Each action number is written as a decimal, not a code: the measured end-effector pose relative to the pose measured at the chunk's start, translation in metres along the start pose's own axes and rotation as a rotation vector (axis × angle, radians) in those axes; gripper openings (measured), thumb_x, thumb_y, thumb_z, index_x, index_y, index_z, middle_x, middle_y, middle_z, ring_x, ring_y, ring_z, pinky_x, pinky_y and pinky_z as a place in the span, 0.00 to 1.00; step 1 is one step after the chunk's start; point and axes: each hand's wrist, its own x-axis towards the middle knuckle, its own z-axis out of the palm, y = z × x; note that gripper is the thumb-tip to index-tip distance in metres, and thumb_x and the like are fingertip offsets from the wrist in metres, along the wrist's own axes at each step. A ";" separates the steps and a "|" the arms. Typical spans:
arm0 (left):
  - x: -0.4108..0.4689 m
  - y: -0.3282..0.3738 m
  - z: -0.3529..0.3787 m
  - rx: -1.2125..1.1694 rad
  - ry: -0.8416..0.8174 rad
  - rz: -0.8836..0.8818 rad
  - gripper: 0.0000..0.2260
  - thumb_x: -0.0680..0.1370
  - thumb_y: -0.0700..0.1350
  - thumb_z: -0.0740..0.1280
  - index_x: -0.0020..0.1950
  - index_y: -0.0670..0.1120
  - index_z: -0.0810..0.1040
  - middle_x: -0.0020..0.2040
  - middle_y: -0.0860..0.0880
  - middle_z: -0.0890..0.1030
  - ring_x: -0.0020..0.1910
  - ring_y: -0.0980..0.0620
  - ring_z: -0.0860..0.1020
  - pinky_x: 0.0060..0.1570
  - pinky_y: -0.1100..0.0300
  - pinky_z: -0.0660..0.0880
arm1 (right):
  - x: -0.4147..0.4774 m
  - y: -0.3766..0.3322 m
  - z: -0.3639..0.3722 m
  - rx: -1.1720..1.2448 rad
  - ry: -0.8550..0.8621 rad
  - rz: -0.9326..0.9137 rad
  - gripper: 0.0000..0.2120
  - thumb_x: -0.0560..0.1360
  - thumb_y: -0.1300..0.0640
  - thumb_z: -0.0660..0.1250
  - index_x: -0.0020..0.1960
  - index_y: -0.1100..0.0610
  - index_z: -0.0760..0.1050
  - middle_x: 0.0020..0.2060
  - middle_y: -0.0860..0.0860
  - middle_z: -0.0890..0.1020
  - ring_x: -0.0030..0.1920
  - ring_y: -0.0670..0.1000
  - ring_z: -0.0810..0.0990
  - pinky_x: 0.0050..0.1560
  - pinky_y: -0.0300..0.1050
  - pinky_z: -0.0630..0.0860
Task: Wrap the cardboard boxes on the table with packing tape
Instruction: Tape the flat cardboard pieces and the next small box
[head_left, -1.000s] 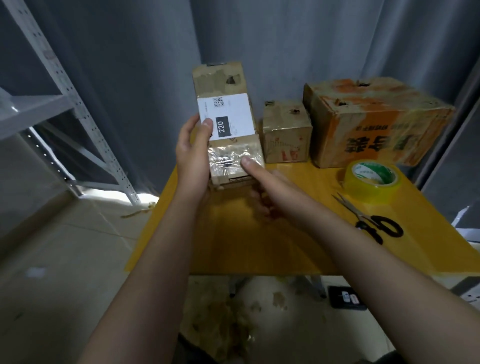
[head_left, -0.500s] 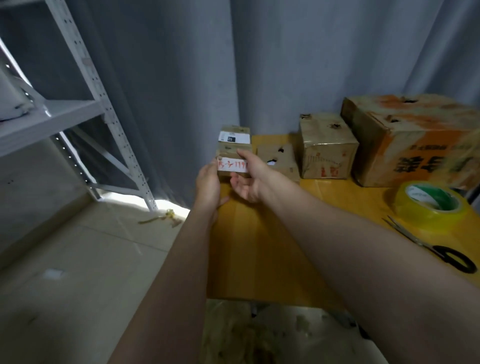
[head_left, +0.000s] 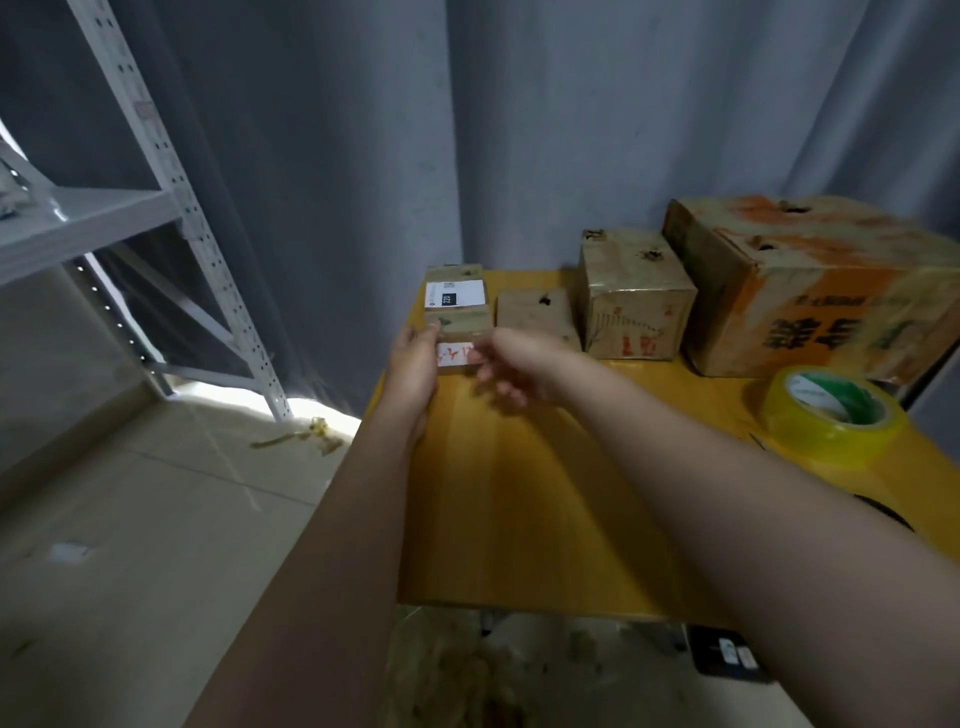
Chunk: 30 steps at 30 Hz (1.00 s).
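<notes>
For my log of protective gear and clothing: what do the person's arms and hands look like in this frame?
The left forearm and right forearm are bare, with no sleeve reaching into view. The left hand and right hand wear no gloves, and no watch or bracelet shows at either wrist. The right hand is motion-blurred, so a ring there cannot be ruled out.

Right hand (head_left: 511, 371) motion-blurred, grip unclear. Label (head_left: 456, 355) on small box (head_left: 460, 325) part-hidden behind it. Scissors (head_left: 883, 512) mostly behind right forearm (head_left: 727, 483).

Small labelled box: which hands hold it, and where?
Left hand holds the small labelled box by its left side. Right hand is blurred near its front; hold cannot be told.
</notes>
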 end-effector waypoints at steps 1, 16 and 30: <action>-0.001 0.000 0.002 0.011 0.005 -0.010 0.14 0.86 0.50 0.62 0.70 0.47 0.75 0.55 0.47 0.85 0.46 0.54 0.84 0.37 0.63 0.80 | 0.003 0.005 -0.008 -0.187 0.156 -0.134 0.12 0.83 0.52 0.64 0.43 0.55 0.79 0.38 0.50 0.82 0.37 0.51 0.81 0.37 0.44 0.78; -0.068 0.009 0.042 0.332 0.098 0.144 0.08 0.80 0.43 0.66 0.58 0.53 0.73 0.64 0.47 0.79 0.65 0.43 0.76 0.68 0.45 0.73 | -0.051 0.064 -0.029 -0.879 0.163 -0.232 0.27 0.81 0.38 0.62 0.74 0.51 0.70 0.73 0.52 0.73 0.79 0.58 0.58 0.72 0.60 0.68; -0.137 -0.007 0.057 0.671 -0.009 0.175 0.11 0.79 0.48 0.65 0.61 0.56 0.71 0.66 0.46 0.77 0.66 0.39 0.74 0.68 0.44 0.72 | -0.167 0.102 -0.053 -0.900 0.400 -0.178 0.31 0.65 0.27 0.74 0.54 0.50 0.79 0.55 0.51 0.81 0.66 0.58 0.71 0.47 0.51 0.68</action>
